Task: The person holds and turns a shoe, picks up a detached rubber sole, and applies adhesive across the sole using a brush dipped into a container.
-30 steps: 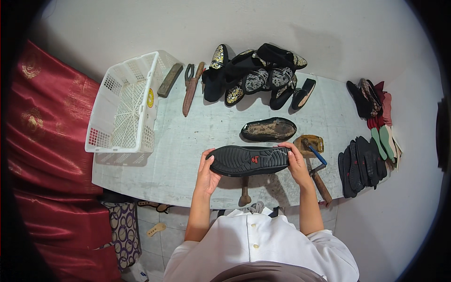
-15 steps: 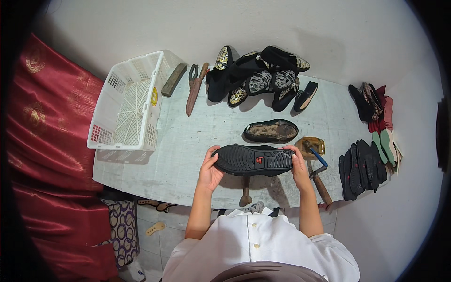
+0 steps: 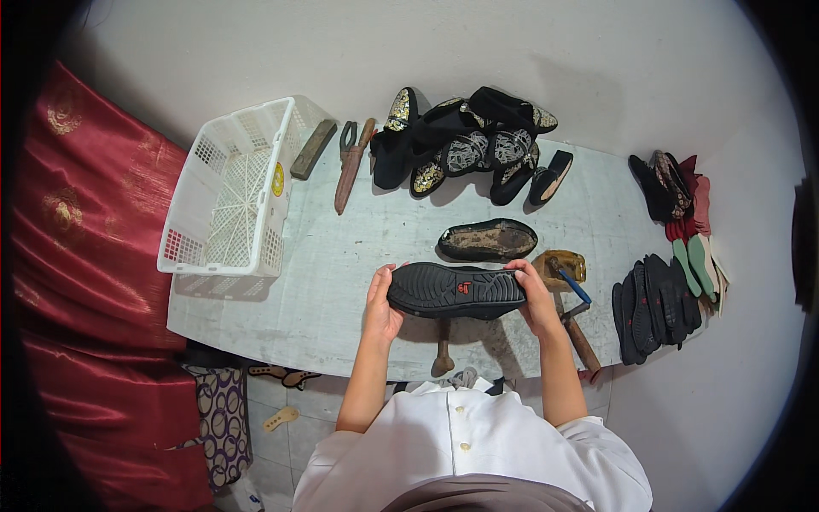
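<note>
Both my hands hold a black shoe [image 3: 456, 290] above the near part of the table, its ribbed black sole with a small red mark turned up. My left hand [image 3: 381, 307] grips the rounded toe end, thumb on the edge. At the other end, the heel, my right hand [image 3: 536, 300] is closed with its fingers bent over the rim. Just beyond lies a second black shoe [image 3: 488, 240], underside up, brown and rough with no ribbed sole showing. Beneath the held shoe a brown handle-like tool [image 3: 443, 352] pokes out, partly hidden.
Right of my hands are a yellowish glue tub [image 3: 565, 264], a blue-handled brush [image 3: 573, 285] and a wooden handle [image 3: 582, 346]. Black soles [image 3: 653, 307] are stacked farther right. At the back lie several decorated shoes [image 3: 465, 141], sheathed scissors [image 3: 348, 175], a block [image 3: 313, 149] and a white basket [image 3: 271, 218].
My right hand has shifted slightly left, its fingers now farther over the heel end. The shoe has tilted a little. My left hand stays at the toe.
</note>
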Demonstrator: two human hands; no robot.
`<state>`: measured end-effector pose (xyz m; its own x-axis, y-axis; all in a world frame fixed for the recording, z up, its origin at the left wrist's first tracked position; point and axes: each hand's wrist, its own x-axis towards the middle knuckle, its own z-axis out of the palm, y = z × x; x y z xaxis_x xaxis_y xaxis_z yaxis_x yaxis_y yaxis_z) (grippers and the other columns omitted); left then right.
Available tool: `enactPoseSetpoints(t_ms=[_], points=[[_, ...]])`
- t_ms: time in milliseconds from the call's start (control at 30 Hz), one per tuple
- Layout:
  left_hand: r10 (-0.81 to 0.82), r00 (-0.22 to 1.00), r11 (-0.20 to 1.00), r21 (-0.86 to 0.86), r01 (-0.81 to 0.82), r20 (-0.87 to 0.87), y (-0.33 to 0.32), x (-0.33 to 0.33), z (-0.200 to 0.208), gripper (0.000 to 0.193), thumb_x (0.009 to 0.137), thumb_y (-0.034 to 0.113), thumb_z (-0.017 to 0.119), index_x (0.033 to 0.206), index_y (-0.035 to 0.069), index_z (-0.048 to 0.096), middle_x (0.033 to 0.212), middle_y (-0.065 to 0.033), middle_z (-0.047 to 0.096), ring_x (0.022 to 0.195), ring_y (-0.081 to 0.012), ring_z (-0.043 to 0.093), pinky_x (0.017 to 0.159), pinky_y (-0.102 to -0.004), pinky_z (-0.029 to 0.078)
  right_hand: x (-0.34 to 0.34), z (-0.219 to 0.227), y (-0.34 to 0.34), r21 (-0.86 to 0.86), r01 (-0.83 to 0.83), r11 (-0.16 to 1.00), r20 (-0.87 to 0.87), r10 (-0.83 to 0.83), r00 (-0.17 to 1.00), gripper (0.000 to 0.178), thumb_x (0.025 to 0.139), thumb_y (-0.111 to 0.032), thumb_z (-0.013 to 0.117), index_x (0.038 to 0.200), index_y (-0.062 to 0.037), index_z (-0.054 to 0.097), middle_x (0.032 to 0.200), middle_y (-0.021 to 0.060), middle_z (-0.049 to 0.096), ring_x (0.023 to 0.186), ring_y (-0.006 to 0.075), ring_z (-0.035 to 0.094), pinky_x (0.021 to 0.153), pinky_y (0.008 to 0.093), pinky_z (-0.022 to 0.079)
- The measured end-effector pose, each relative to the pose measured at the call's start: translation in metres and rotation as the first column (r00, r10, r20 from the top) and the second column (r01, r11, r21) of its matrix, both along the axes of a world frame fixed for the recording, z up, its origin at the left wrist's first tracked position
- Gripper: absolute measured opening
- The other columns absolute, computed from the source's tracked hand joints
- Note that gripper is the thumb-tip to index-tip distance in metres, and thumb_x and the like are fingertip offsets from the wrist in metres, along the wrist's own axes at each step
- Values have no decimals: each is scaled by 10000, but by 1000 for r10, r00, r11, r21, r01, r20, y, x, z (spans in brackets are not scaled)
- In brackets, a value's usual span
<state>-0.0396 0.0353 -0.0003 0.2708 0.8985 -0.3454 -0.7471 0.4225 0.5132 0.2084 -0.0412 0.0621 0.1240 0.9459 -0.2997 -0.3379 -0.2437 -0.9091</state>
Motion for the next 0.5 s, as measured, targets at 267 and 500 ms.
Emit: enactPoseSetpoints(t_ms=[267,500], points=[[38,998,998,41,-40,56,-6,4,-13,267,924,243,468,1145,118,386,1192,-156,504,1046,-277,539,812,-410,516,1,-9,-1,74,14,997,-104,-7,995,240,893,-234,488,1078,-81,475,926,15,544,791,73,559,672,228,470],[62,989,995,-89,-51,133,-18,7,-8,396,885,324,531,1199,111,419,1214,-112,498,1082,-233,509,912,-426,439,-2,-3,-3,49,-12,999,-100,17,995,274,922,-173,427,1149,-47,513,1033,30,561,849,76,565,732,222,461]])
